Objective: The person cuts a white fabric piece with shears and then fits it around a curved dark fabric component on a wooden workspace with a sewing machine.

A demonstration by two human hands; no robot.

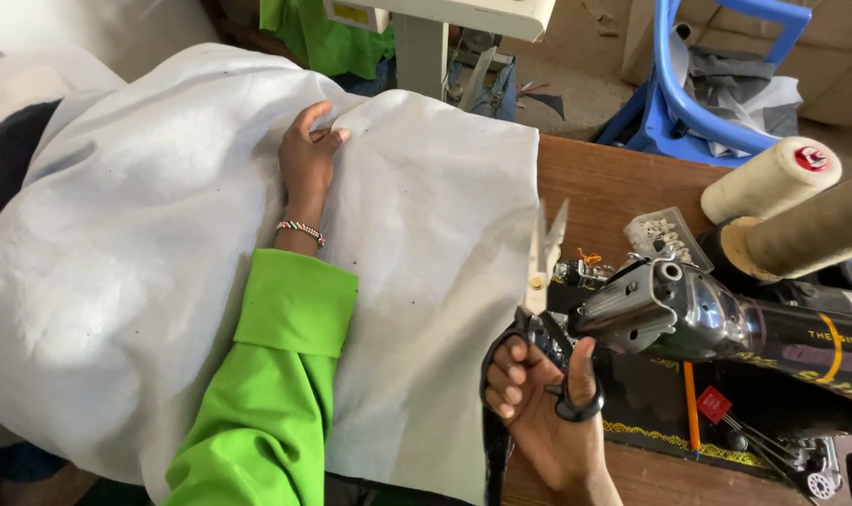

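My left hand lies flat on a large pale grey cloth and pinches a fold near its far edge. A green sleeve and a beaded bracelet cover that arm. My right hand grips black-handled scissors, thumb and fingers through the loops. The blades point upward, slightly apart, beside the cloth's right edge. The scissors sit just left of the black sewing machine's head.
A wooden table carries the sewing machine, two cream thread cones, and a small clear box of parts. A blue plastic chair with cloths stands beyond the table. Green fabric hangs at the back.
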